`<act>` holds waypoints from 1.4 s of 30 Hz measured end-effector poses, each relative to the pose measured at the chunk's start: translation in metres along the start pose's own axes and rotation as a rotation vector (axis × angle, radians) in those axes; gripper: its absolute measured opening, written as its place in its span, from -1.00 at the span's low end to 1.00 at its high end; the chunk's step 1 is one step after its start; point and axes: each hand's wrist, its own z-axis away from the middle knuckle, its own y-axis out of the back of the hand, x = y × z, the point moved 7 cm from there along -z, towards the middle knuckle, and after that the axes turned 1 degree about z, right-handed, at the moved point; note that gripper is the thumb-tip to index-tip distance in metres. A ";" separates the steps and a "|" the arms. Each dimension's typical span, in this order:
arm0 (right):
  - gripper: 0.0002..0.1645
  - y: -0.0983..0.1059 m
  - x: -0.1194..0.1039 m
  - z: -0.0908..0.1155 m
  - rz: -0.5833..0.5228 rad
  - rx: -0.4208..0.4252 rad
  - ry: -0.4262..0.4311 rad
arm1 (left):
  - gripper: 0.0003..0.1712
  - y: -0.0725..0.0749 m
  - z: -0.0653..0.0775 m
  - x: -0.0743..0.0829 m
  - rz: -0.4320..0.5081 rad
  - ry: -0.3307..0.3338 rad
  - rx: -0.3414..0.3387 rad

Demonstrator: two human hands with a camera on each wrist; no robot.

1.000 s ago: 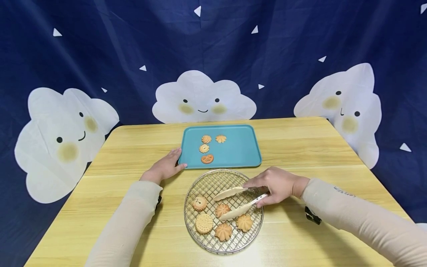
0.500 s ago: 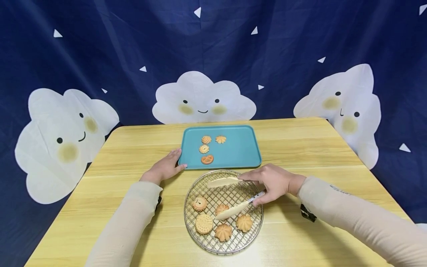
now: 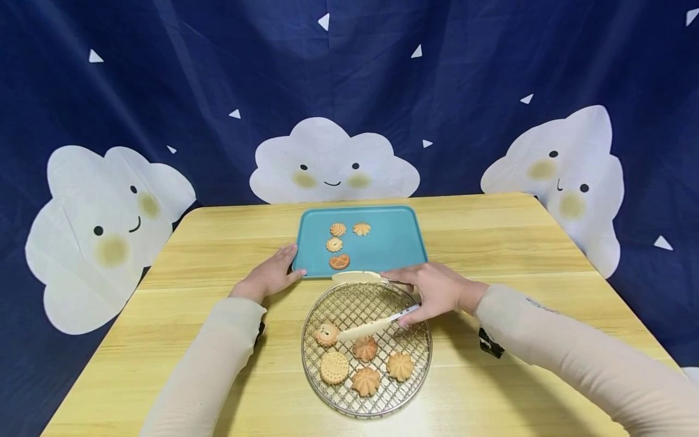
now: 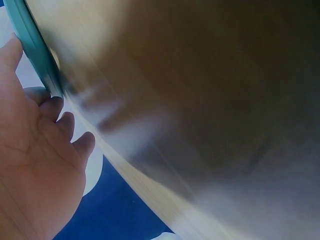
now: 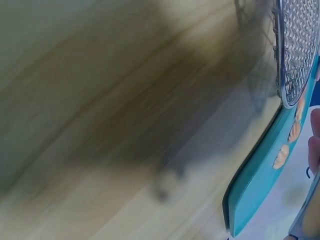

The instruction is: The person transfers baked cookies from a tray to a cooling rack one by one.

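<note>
In the head view my left hand point(image 3: 269, 274) rests at the near left corner of a teal tray point(image 3: 394, 243), fingers along its side and thumb at the front edge. The left wrist view shows these fingertips point(image 4: 56, 106) against the rim. My right hand point(image 3: 439, 290) holds tongs point(image 3: 364, 330) with cream-coloured tips, spread wide over a round wire rack point(image 3: 306, 370). One tip overlaps the tray's front edge; the other is close beside a ring-shaped cookie point(image 3: 326, 334). Nothing is between the tips. Also on the rack lie a round dotted cookie point(image 3: 334, 368) and three flower-shaped cookies point(image 3: 365, 348).
On the tray's left half lie a swirl cookie point(image 3: 338, 229), a flower-shaped cookie point(image 3: 361, 229), a small ring cookie point(image 3: 334, 244) and a pretzel-shaped cookie point(image 3: 340, 261). Everything stands on a wooden table point(image 3: 491, 243). Behind it hangs a dark blue curtain point(image 3: 371, 73) with clouds.
My right hand has moved left and away from me with the tongs, off the middle flower cookie. The tongs have spread wider. The left hand stays at the tray.
</note>
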 end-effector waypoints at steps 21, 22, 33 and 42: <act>0.18 -0.005 0.027 -0.032 0.032 -0.014 -0.334 | -0.11 -0.001 0.000 0.000 0.012 -0.012 0.015; 0.18 -0.005 0.028 -0.033 0.031 -0.015 -0.353 | -0.11 -0.001 0.000 0.000 0.014 -0.012 0.015; 0.11 -0.005 0.036 -0.041 0.043 -0.033 -0.445 | -0.11 -0.001 0.000 0.001 0.011 -0.001 0.003; 0.03 -0.005 0.038 -0.051 0.069 -0.060 -0.430 | -0.11 -0.001 -0.001 -0.001 0.006 0.003 -0.001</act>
